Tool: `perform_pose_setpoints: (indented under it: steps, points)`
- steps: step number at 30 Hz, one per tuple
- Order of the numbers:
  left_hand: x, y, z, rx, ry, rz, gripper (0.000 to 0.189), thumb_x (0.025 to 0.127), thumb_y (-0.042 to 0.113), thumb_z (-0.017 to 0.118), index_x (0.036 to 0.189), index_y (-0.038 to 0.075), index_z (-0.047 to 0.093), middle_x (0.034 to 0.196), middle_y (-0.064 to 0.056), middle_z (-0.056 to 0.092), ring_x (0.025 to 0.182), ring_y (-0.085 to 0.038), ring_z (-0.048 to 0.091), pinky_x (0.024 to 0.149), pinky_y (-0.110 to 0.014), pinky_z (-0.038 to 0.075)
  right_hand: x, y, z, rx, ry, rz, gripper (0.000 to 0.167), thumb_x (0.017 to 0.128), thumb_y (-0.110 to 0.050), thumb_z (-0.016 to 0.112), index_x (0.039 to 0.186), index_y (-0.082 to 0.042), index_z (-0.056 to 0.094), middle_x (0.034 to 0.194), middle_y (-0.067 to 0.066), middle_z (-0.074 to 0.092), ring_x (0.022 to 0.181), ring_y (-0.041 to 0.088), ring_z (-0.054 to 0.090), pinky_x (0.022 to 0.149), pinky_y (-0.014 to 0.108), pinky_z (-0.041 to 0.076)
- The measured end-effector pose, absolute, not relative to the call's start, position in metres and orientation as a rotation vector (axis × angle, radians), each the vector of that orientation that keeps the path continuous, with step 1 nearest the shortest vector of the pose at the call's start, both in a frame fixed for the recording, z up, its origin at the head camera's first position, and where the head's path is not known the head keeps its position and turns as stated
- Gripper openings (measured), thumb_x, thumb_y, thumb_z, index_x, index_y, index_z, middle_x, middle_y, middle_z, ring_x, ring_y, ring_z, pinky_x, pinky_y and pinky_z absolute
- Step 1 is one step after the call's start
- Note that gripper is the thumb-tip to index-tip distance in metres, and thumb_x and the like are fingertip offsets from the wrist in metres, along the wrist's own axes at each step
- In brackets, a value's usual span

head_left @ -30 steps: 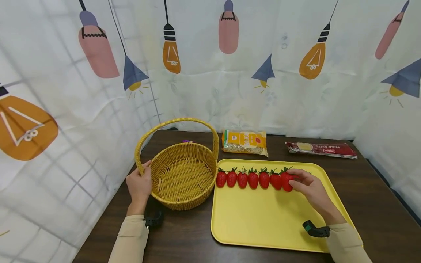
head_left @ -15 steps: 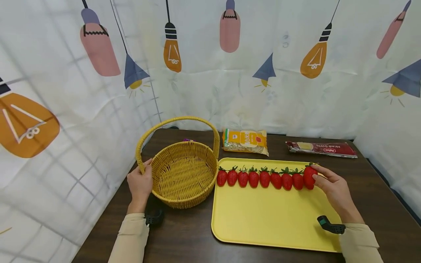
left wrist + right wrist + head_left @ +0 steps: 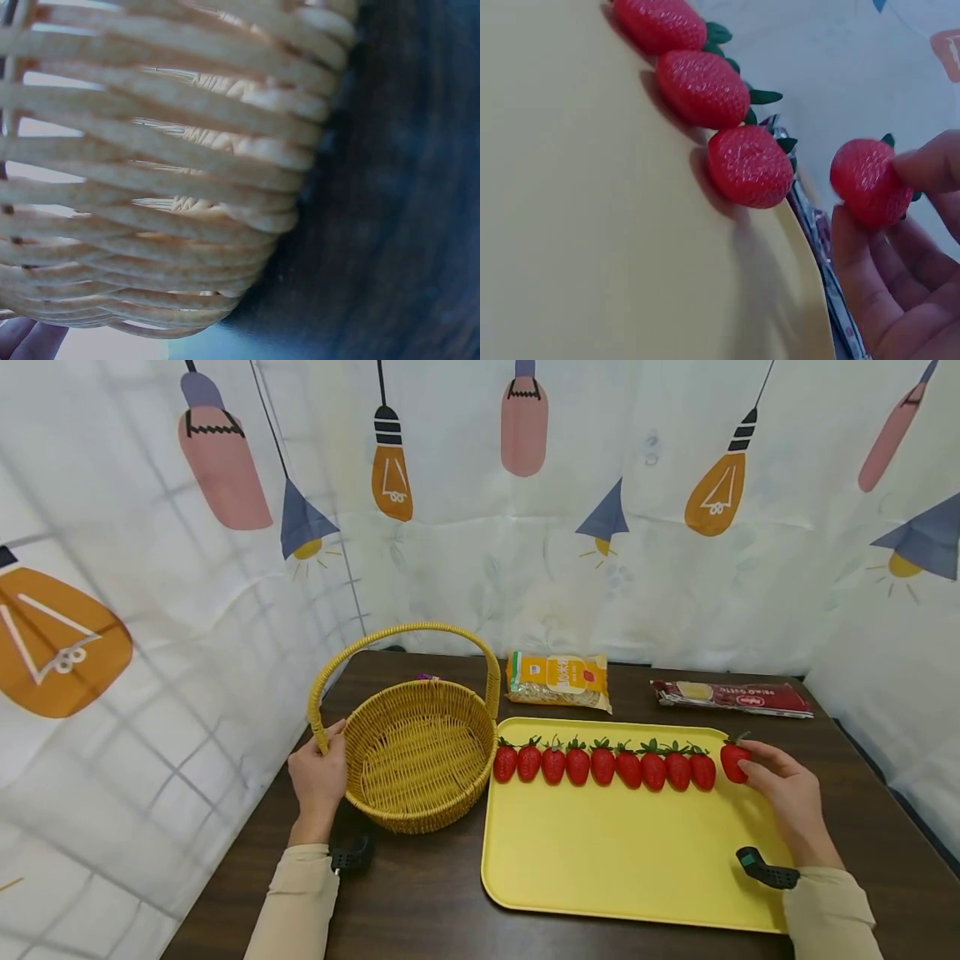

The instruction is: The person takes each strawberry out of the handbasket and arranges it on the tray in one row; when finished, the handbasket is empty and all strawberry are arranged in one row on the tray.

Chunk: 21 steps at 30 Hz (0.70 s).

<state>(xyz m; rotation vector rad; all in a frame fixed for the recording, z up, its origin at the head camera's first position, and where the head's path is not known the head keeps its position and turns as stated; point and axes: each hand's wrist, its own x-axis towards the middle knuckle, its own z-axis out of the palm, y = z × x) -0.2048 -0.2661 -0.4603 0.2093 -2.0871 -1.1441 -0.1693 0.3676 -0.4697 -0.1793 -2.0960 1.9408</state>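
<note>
My right hand (image 3: pixel 791 789) pinches a red strawberry (image 3: pixel 734 763) between thumb and fingers at the right end of a row. In the right wrist view this strawberry (image 3: pixel 866 184) is held apart from the others, beside the tray's edge. Several more strawberries (image 3: pixel 602 764) lie side by side along the back of the yellow tray (image 3: pixel 600 852), green leaves facing the curtain. At left, my left hand (image 3: pixel 318 781) grips the lower handle of a yellow woven basket (image 3: pixel 420 822), with no fruit inside. The basket's woven wall (image 3: pixel 150 180) fills much of the left wrist view.
Behind the tray lie an orange-and-clear food packet (image 3: pixel 558 682) and a dark red packet (image 3: pixel 733 697). Everything stands on a dark wooden table (image 3: pixel 420 893). A white curtain (image 3: pixel 480 577) printed with lamps hangs at the back and left.
My right hand has moved rightward along the row with the strawberry, uncovering the strawberries behind it. My left hand keeps its grip on the basket, which stays in place.
</note>
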Motion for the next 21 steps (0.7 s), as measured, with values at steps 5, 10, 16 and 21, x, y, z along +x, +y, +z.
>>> perform_pose_setpoints:
  steps: [5, 10, 16, 21]
  points:
    - [-0.2041, -0.2651, -0.4585, 0.222, -2.096, -1.159, 0.028, 0.097, 0.014, 0.051, 0.11, 0.007, 0.076, 0.04, 0.006, 0.04, 0.033, -0.003, 0.013, 0.034, -0.024, 0.016, -0.1719, 0.369, -0.469, -0.34, -2.288, 1.769, 0.037, 0.093, -0.025, 0.068, 0.126, -0.008, 0.065, 0.1, -0.021, 0.058, 0.082, -0.005, 0.06, 0.069, 0.015, 0.052]
    - [-0.2038, -0.2646, -0.4579, 0.221, -2.099, -1.169, 0.029, 0.098, 0.015, 0.051, 0.11, 0.006, 0.076, 0.041, 0.006, 0.041, 0.033, -0.003, 0.012, 0.034, -0.023, 0.016, -0.1738, 0.3687, -0.4726, -0.441, -2.512, 1.504, 0.047, 0.096, -0.032, 0.061, 0.132, -0.001, 0.059, 0.118, 0.004, 0.058, 0.082, -0.005, 0.053, 0.068, 0.015, 0.051]
    - [-0.2039, -0.2645, -0.4583, 0.222, -2.103, -1.165, 0.029, 0.097, 0.014, 0.051, 0.111, 0.006, 0.075, 0.037, 0.004, 0.037, 0.033, -0.004, 0.012, 0.034, -0.023, 0.015, -0.1734, 0.367, -0.4723, -0.477, -2.66, 1.298, 0.052, 0.098, -0.036, 0.055, 0.134, 0.002, 0.056, 0.136, 0.03, 0.049, 0.101, 0.024, 0.052, 0.067, 0.016, 0.045]
    - [-0.2045, -0.2649, -0.4593, 0.224, -2.102, -1.165, 0.029, 0.097, 0.013, 0.051, 0.111, 0.007, 0.075, 0.038, 0.005, 0.038, 0.032, -0.003, 0.012, 0.033, -0.024, 0.016, -0.1734, 0.3633, -0.4692, -0.438, -2.721, 1.161, 0.048, 0.099, -0.034, 0.054, 0.133, -0.001, 0.058, 0.135, 0.033, 0.049, 0.113, 0.045, 0.046, 0.072, 0.03, 0.037]
